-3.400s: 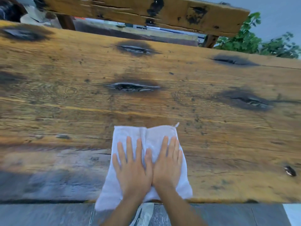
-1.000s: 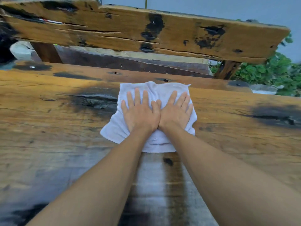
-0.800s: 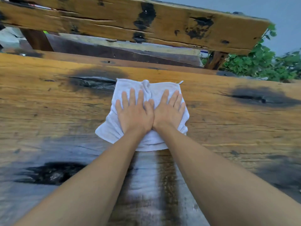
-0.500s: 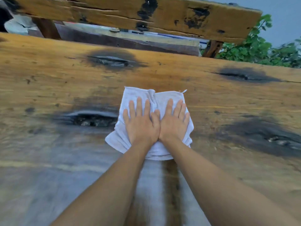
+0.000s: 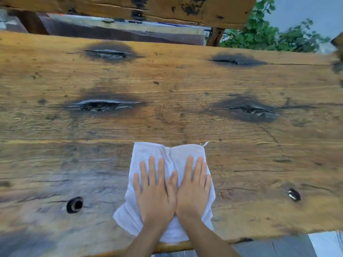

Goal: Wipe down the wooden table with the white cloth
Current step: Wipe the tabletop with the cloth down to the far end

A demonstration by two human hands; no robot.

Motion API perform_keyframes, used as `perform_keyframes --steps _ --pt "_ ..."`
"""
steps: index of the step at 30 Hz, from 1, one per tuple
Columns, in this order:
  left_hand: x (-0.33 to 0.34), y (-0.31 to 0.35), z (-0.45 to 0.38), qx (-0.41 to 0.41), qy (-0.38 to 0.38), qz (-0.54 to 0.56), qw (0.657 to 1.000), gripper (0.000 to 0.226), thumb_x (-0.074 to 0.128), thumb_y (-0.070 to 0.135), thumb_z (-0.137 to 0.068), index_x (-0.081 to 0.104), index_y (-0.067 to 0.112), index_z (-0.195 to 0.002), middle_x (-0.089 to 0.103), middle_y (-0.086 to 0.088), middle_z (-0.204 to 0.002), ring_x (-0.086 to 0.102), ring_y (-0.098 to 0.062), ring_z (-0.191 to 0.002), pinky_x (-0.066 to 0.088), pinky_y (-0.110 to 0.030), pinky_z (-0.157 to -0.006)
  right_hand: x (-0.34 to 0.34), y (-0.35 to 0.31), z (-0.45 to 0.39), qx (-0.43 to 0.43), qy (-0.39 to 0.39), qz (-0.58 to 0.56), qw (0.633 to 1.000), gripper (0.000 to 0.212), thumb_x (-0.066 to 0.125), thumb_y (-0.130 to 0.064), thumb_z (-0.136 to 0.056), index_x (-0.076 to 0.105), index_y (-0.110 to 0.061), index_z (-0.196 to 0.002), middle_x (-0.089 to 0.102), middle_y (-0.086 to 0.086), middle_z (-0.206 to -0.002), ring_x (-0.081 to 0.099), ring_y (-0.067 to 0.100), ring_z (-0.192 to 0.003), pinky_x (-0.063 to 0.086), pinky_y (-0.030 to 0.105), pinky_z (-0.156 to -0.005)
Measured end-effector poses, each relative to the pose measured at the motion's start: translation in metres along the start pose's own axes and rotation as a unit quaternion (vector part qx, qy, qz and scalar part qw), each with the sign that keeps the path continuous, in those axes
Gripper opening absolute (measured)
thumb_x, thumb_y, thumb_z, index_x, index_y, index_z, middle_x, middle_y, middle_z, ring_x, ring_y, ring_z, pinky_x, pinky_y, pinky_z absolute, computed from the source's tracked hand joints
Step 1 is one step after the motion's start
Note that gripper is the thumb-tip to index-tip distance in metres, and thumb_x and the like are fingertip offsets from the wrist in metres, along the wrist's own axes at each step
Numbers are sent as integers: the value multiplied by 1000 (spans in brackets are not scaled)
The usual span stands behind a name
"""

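Outdoor wooden table (image 5: 185, 86): white cloth (image 5: 148, 153), likely soft, light; left hand (image 5: 156, 191), right hand (image 5: 194, 188) spread flat, pressing it.

— Any writing, label, brand or number you can read?

— No, none. The wooden table (image 5: 185, 80) carries only grain, dark knots and cracks. The white cloth (image 5: 148, 151) near its near edge is plain; the small loop at its far right corner bears nothing legible.

— And the plank (image 5: 111, 4) on the far side?

— Only dark blotches. Some coloured streaks show in the gap under it, too blurred to tell whether they are lettering.
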State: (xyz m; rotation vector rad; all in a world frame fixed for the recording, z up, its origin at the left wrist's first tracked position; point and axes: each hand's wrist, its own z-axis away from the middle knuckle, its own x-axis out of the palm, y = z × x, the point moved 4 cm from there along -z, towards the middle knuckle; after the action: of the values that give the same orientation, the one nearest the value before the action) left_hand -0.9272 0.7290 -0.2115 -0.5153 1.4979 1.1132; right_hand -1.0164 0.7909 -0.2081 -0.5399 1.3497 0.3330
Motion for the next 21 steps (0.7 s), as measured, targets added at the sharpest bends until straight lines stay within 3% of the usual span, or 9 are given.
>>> perform_keyframes --steps 3,7,12,16,21 --pt "7 2 40 12 3 8 1000 66 33 53 -98 32 24 -157 23 -4 -167 20 -26 -155 21 -53 -122 -7 20 41 51 9 -40 998 69 28 -53 -96 41 -17 -154 35 14 -162 39 28 -148 27 46 -117" --pt "5 1 56 -38 4 16 999 70 37 62 -93 34 31 -156 29 3 -166 30 -20 -152 21 -52 -120 -17 24 58 116 0 -57 992 74 14 -59 -99 51 -18 -148 42 17 -157 49 31 -140 34 49 -111" --pt "5 10 50 -101 11 12 995 81 41 72 -81 42 33 -152 30 2 -165 33 -20 -150 16 -53 -121 -28 20 48 179 17 -65 982 82 16 -63 -93 55 -12 -144 42 24 -156 46 42 -140 34 59 -111" --pt "10 14 20 -118 34 0 992 82 29 79 -82 47 35 -148 34 2 -164 33 -24 -150 17 -57 -120 -27 8 13 208 19 -75 975 95 39 -58 -67 53 -6 -145 32 31 -159 34 48 -146 24 65 -115" --pt "5 33 -52 -125 80 16 989 68 24 64 -93 44 34 -151 30 -1 -165 31 -24 -151 18 -58 -119 -20 -10 -65 159 23 -48 986 94 36 -59 -74 47 -2 -148 29 35 -157 30 52 -146 24 69 -113"
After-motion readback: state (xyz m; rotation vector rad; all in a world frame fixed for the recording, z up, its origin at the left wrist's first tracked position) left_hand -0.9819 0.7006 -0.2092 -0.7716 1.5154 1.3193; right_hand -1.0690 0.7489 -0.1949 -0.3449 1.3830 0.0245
